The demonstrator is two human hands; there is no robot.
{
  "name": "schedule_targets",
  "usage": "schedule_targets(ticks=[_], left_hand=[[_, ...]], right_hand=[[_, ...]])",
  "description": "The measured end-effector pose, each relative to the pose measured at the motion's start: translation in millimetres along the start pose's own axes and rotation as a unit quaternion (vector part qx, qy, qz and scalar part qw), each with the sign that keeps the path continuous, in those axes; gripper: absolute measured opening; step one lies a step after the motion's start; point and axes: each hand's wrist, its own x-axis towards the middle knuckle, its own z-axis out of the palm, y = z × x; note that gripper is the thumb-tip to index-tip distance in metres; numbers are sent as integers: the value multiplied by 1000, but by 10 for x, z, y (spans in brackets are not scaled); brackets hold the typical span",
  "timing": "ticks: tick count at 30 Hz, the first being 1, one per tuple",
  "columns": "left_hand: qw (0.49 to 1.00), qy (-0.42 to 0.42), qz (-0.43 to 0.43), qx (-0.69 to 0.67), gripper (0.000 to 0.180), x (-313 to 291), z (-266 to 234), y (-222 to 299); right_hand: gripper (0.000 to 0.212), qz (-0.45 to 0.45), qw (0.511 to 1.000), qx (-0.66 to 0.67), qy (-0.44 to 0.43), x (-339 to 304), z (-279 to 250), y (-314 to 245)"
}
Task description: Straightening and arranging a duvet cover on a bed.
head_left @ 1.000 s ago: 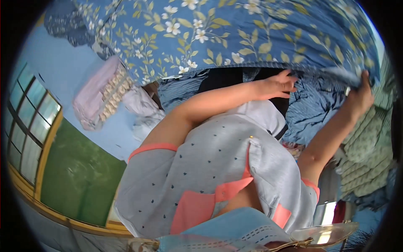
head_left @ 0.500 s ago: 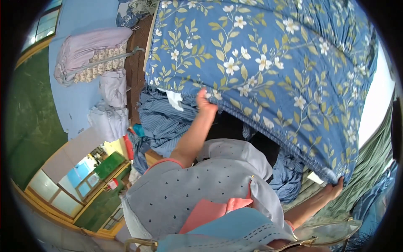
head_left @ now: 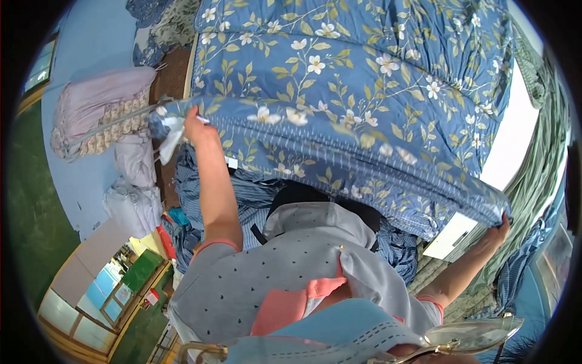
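A wide blue floral cloth [head_left: 339, 79], printed with white flowers and olive leaves, spreads over the table. My left hand [head_left: 199, 128] is closed on its raised near edge at the left, beside a white fabric tag [head_left: 173, 138] blurred by motion. Farther right and nearer my body, my right hand [head_left: 498, 233] pinches the other end of that edge. Between my hands the edge is lifted and folded over, showing a striped seam band. More of the floral cloth hangs beneath it toward my waist, with a small white label [head_left: 231, 162] near the left.
Bunched blue striped fabric [head_left: 191, 191] lies at the left of my body. Piled mauve cloth [head_left: 106, 97] rests on a light blue surface [head_left: 79, 194] farther left. The white tabletop [head_left: 506, 127] shows at the right, beside heaped grey-green fabric [head_left: 536, 161].
My left hand has moved left and slightly away from me, pulling the edge up. My right hand has shifted slightly right and farther away. The cloth's edge has folded over between them.
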Motion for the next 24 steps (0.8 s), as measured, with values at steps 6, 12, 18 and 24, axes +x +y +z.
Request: schedule_targets(ticks=[6,12,18,24], left_hand=[[999,-41,-6,6,38,575,1597,-386],[957,-273,35,89,84,590,2211,-1221],[755,-339,343,444,90,574,1701,-1528],[553,-236,435,670,96,608,1527,-1853]], right_hand=[[32,-31,991,68,-109,1277,670,-417],[31,-146,977,134,-79,1748,1893,488],[73,-291,945,-112,-96,1064,2534,955],[94,-484,798,-307,-189,514,3014,1230]])
